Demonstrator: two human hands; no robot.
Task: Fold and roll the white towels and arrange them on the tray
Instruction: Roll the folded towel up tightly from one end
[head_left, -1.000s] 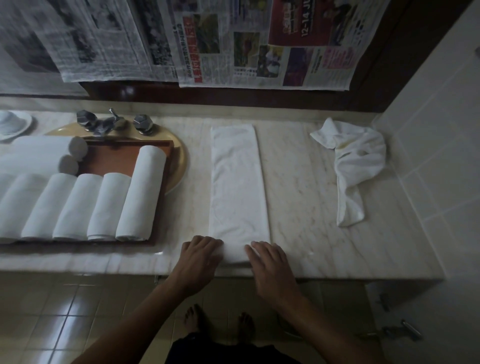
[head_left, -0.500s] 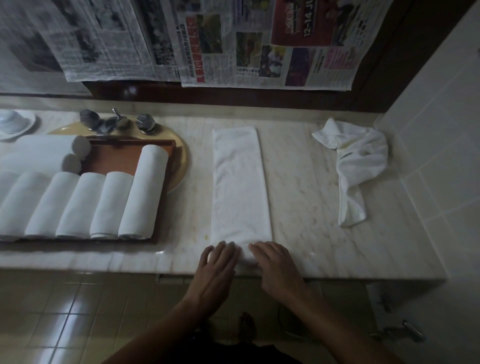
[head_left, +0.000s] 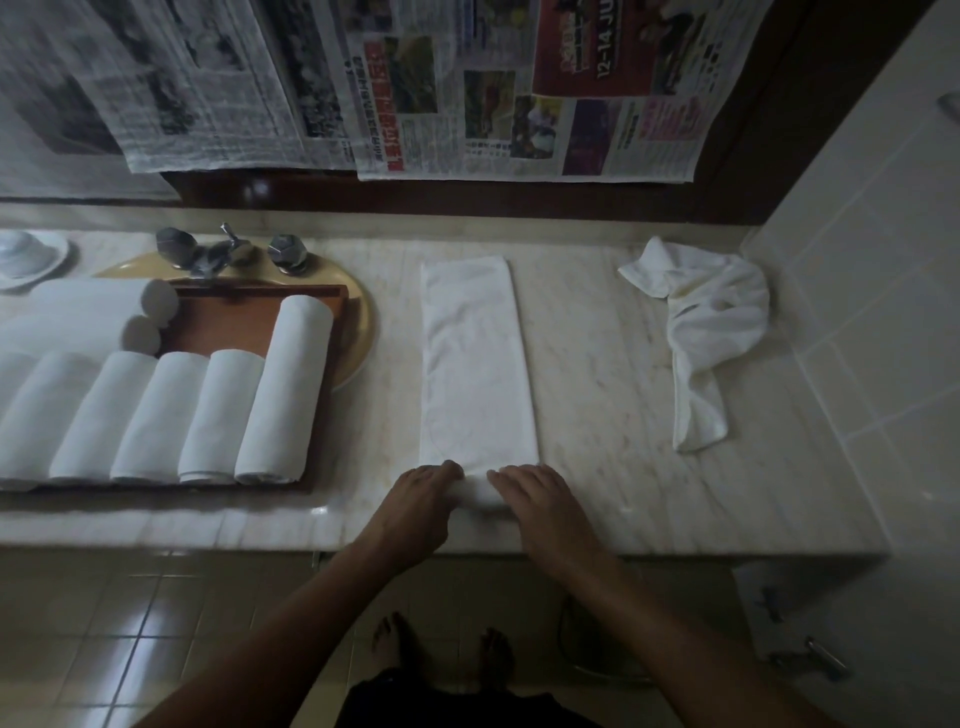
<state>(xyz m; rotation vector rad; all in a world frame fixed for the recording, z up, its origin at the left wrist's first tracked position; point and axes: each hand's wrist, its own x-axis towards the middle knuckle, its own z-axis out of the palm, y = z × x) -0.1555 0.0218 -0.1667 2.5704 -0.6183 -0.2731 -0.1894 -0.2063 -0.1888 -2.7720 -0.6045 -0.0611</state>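
1. Marble counter (head_left: 623, 364) under hung newspapers (head_left: 519, 104); taps (head_left: 228, 252) at back left.
2. Mid-counter: towel (head_left: 475, 358) as a long folded strip, near end rolled up at the counter edge.
3. Over the roll, left hand (head_left: 418, 501): fingers curled, close together.
4. Beside it, right hand (head_left: 540, 501): fingers flat, together, pressing the roll.
5. At left, tray (head_left: 234, 322) holds rolled towels (head_left: 280, 389); crumpled towel (head_left: 701, 332) far right.

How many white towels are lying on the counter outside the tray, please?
2. A folded towel lies mid-counter, its near end rolled under the left hand and right hand; a crumpled towel sits near the right wall. Others may hide off-frame left.
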